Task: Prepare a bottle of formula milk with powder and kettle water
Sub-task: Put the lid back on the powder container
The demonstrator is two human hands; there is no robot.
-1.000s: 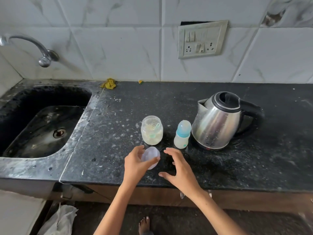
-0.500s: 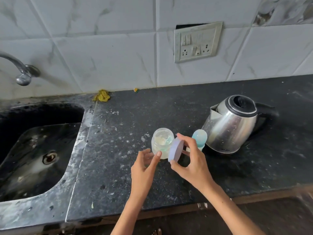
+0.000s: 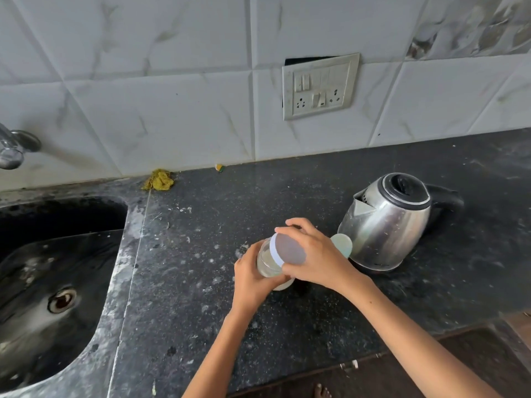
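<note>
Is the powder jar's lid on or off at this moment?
On: the lid sits over the jar mouth, gripped by the right hand; the left hand holds the jar. Whether it's screwed tight, cannot tell.

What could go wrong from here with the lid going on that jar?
1. The right hand holds the lid tilted on the jar, which leans in the left hand; the lid may seat crooked and powder could spill.
2. The baby bottle stands right behind the right hand, close to the kettle; a wrist twist might knock it over.
</note>
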